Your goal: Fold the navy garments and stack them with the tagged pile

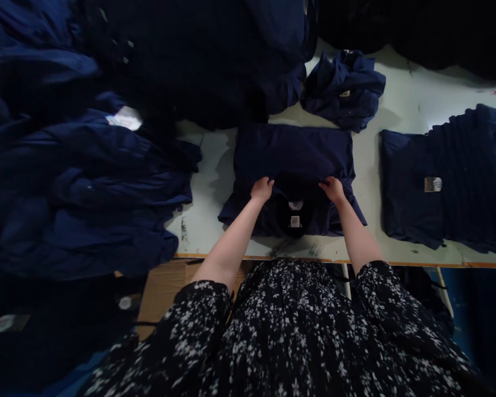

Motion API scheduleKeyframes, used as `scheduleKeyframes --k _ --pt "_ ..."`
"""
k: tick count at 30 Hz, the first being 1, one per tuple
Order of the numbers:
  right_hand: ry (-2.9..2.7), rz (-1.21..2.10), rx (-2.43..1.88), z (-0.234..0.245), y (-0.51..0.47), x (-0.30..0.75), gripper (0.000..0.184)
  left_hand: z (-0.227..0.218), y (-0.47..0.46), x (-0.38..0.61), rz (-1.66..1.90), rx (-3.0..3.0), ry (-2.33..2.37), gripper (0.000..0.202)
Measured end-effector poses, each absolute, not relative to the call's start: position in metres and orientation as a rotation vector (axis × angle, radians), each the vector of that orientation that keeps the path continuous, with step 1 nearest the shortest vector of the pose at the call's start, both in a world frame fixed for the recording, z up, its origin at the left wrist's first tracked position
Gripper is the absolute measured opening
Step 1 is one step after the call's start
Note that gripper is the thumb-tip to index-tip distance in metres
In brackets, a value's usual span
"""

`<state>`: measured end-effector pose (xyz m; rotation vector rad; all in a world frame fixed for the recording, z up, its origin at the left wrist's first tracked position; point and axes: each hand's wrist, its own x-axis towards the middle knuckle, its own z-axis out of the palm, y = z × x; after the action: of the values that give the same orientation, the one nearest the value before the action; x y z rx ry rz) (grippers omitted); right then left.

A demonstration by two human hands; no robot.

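Note:
A navy shirt (293, 151) lies folded on the white table (209, 187) in front of me, its collar and white neck labels facing me. My left hand (262, 188) is closed on the folded fabric edge at the collar's left. At the collar's right, my right hand (333, 189) pinches the same edge. Both arms reach over the table's front edge.
A stack of folded navy shirts (450, 176) sits at the right. A crumpled navy garment (343, 88) lies behind the shirt. A big heap of navy garments (86, 182) fills the left and back. A cardboard box (165, 286) stands below the table's edge.

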<state>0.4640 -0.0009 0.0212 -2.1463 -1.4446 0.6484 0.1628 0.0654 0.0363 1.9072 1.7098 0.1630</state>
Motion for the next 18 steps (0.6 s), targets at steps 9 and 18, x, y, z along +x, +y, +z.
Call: scheduleKeyframes --k 9,18 --pt "-1.638 0.248 -2.120 0.046 -0.045 0.436 0.037 0.061 0.029 0.163 0.267 2.270 1.635 0.038" --pt "-2.244 0.390 -2.089 0.035 -0.080 0.390 0.055 0.023 -0.006 0.175 0.077 2.539 1.214 0.051"
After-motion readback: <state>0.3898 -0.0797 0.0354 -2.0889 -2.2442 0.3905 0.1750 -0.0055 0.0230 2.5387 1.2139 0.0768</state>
